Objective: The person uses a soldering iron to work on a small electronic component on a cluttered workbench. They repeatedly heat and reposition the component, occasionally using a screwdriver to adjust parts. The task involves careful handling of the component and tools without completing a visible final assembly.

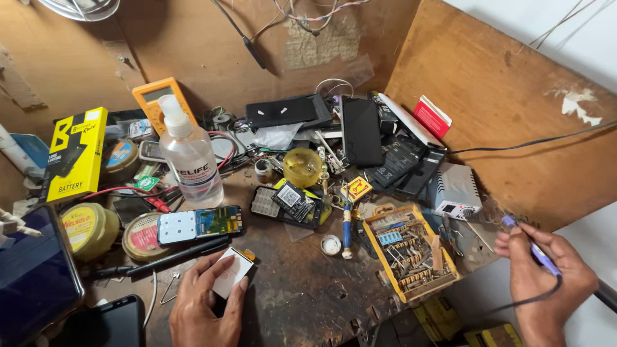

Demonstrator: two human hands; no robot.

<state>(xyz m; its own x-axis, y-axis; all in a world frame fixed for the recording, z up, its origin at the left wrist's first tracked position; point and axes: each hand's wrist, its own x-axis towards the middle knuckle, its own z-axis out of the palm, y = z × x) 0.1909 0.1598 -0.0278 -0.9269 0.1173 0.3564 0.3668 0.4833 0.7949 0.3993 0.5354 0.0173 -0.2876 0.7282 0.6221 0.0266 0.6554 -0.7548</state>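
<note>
The left hand (207,307) is closed on a small white phone battery (232,272), thumb on one long edge and fingers on the other, at the near left of the worn bench (302,302). The battery's long axis tilts up and to the right. The right hand (546,273), at the near right and well apart, is clamped pen-fashion around a blue-handled soldering iron (536,250), tip pointing far-left. Between the hands sits a yellow parts tray (411,252), nearer the right hand.

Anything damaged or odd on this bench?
Yes. An opened phone lies with its circuit board bare, left of the left hand. The wooden benchtop is scorched and pitted. Loose parts clutter the back; nothing looks spilled.
</note>
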